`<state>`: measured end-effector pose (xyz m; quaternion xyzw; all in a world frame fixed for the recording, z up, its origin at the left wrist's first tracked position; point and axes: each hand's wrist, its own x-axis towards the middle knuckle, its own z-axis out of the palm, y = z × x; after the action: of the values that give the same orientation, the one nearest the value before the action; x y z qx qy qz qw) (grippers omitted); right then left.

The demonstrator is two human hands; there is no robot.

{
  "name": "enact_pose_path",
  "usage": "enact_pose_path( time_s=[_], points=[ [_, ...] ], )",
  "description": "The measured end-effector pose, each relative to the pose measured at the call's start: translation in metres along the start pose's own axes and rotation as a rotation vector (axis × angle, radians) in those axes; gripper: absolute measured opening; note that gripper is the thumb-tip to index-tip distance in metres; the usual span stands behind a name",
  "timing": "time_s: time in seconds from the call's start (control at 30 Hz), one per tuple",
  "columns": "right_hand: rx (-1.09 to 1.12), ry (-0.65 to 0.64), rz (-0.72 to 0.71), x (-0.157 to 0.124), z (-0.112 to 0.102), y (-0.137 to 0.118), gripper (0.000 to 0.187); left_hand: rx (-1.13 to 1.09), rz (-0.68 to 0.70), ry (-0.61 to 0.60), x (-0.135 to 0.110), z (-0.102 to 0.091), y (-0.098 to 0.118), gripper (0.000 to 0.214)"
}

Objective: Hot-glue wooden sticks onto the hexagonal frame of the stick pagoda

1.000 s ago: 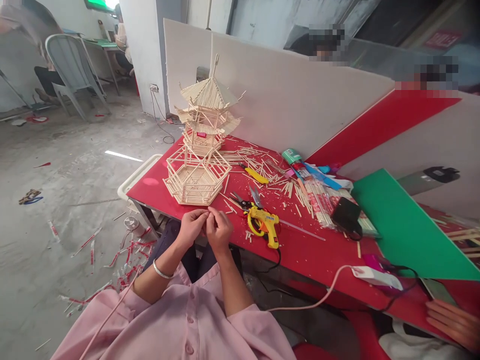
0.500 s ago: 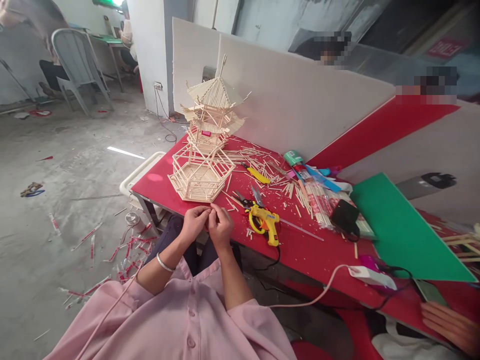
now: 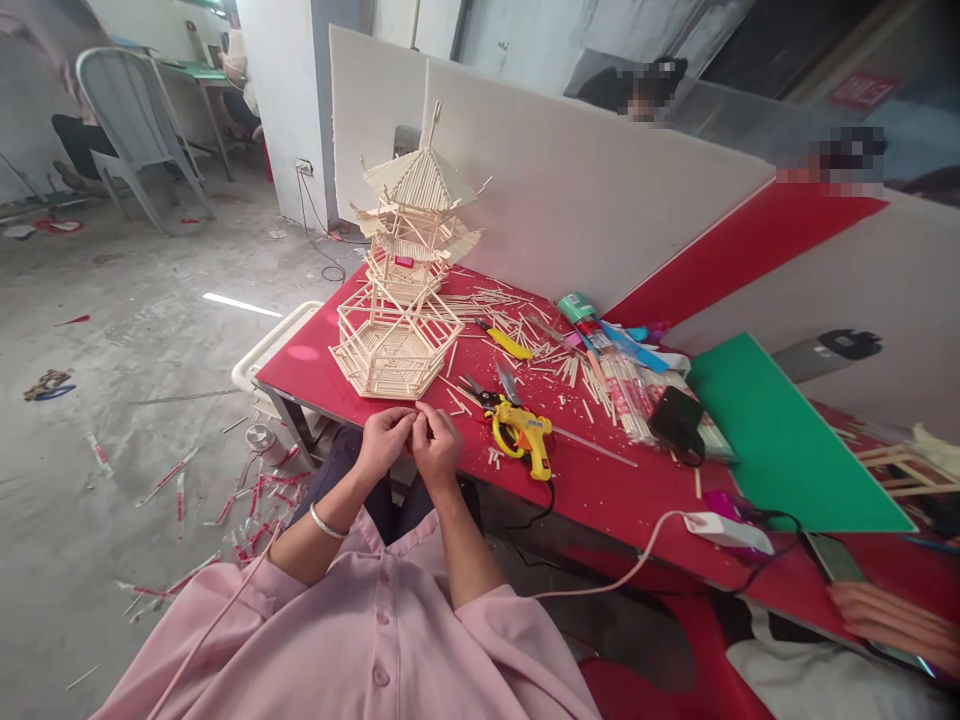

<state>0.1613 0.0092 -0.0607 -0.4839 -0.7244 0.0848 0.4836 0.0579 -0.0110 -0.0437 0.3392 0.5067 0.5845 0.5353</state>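
- Since half a second earlier, the left hand (image 3: 384, 440) and right hand (image 3: 436, 447) had hardly moved; they remained together at the near edge of the red table (image 3: 600, 490).
- Both hands had their fingers curled in narrow, with the fingertips meeting between them. Whether they pinched anything was too small to tell.
- A silver bangle (image 3: 324, 522) circled the left wrist above a pink sleeve.
- A low six-sided frame of pale wooden sticks (image 3: 394, 350) stood on the table just beyond the hands, apart from them.
- A tall tiered tower of the same pale sticks (image 3: 416, 225) rose directly behind that frame.
- A yellow glue gun (image 3: 525, 435) lay near the right hand, on its right, with black-handled scissors (image 3: 487, 392) just beside it.
- Loose short sticks (image 3: 555, 360) littered the table further back.
- A flat green board (image 3: 780, 440) lay well to the right.
- Another person's hand (image 3: 885, 620) rested at the lower right corner.
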Motion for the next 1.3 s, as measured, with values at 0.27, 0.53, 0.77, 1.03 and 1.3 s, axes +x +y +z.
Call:
enact_pose_path(
  time_s=[0.27, 0.53, 0.77, 1.03, 1.3],
  points=[
    [0.014, -0.035, 0.007, 0.002, -0.006, -0.005, 0.032, 0.011, -0.014, -0.003, -0.002, 0.001, 0.006, 0.027],
    [0.048, -0.178, 0.077, 0.019, -0.1, -0.031, 0.024, 0.019, -0.098, -0.009, -0.007, 0.005, 0.015, 0.024],
    [-0.326, -0.557, 0.167, 0.102, -0.174, 0.05, 0.015, -0.019, -0.122, -0.118, -0.006, 0.033, 0.025, 0.033],
    [-0.879, -0.585, 0.271, 0.186, -0.175, 0.166, 0.015, -0.025, -0.159, -0.088, 0.005, 0.053, 0.023, 0.045],
    [-0.981, -0.817, 0.132, 0.21, -0.138, 0.194, 0.027, -0.022, -0.198, -0.047, 0.003, 0.059, 0.021, 0.046]
  ],
)
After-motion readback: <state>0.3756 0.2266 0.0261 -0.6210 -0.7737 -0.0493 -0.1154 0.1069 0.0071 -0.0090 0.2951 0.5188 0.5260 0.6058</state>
